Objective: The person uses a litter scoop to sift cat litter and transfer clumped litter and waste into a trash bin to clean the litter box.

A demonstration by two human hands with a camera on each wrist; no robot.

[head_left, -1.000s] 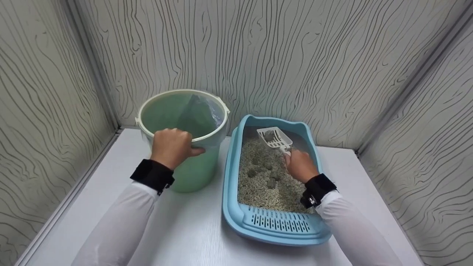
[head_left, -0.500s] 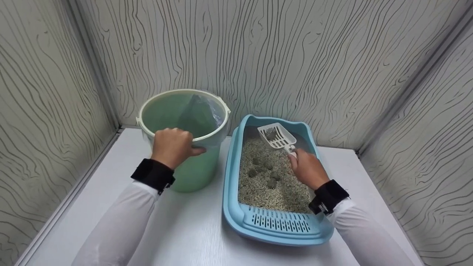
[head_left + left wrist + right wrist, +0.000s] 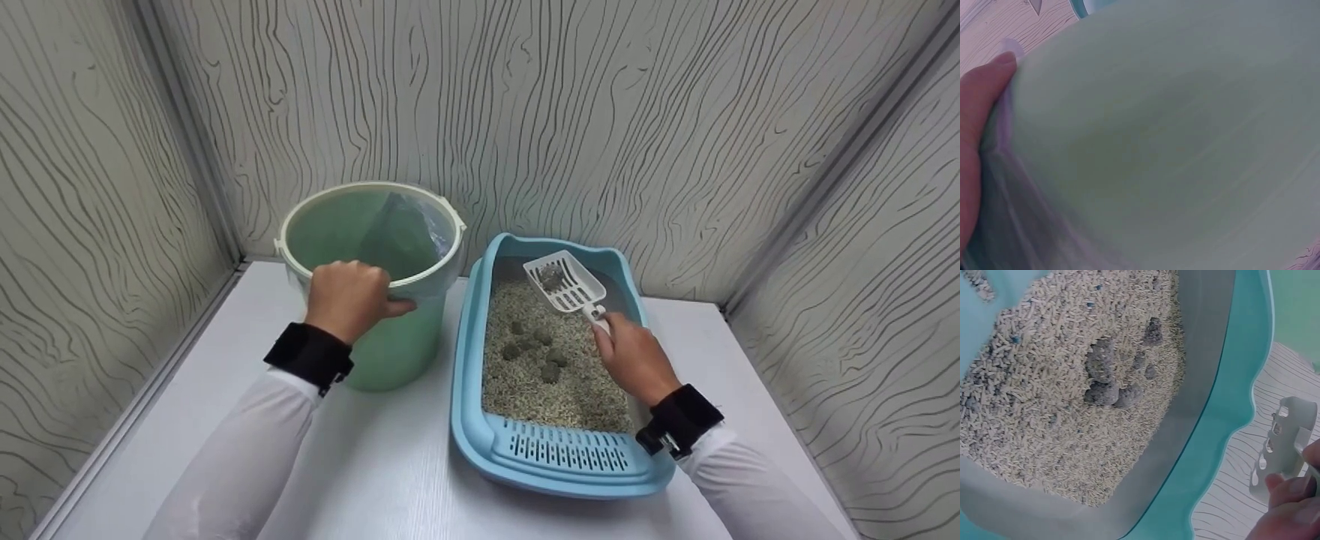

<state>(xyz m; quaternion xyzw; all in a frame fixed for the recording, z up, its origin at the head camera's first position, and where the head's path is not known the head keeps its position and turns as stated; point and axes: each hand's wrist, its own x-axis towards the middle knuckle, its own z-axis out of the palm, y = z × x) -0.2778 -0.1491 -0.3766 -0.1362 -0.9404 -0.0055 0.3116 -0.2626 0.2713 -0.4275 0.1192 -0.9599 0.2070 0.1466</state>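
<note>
My left hand (image 3: 349, 300) grips the near rim of a green bin (image 3: 397, 352), thumb outside; its other fingers are hidden over the rim. A clear plastic liner (image 3: 427, 225) hangs inside the bin. In my right hand (image 3: 637, 360) is the handle of a white slotted litter scoop (image 3: 571, 298). Grey clumped litter (image 3: 552, 277) lies on the scoop's far part. The scoop hovers above the back of a blue litter box (image 3: 469, 390). Several dark clumps (image 3: 1100, 360) sit on the pale pellet litter (image 3: 1044, 439) in the right wrist view.
Bin and box stand side by side on a white tabletop (image 3: 397, 465), the bin on the left. A patterned wall (image 3: 480, 112) rises close behind both, with side walls left and right. The box's front has a slotted blue ledge (image 3: 562, 450).
My right hand has drawn back toward me and a little to the right, with the scoop still in it. The left hand keeps its place on the bin rim.
</note>
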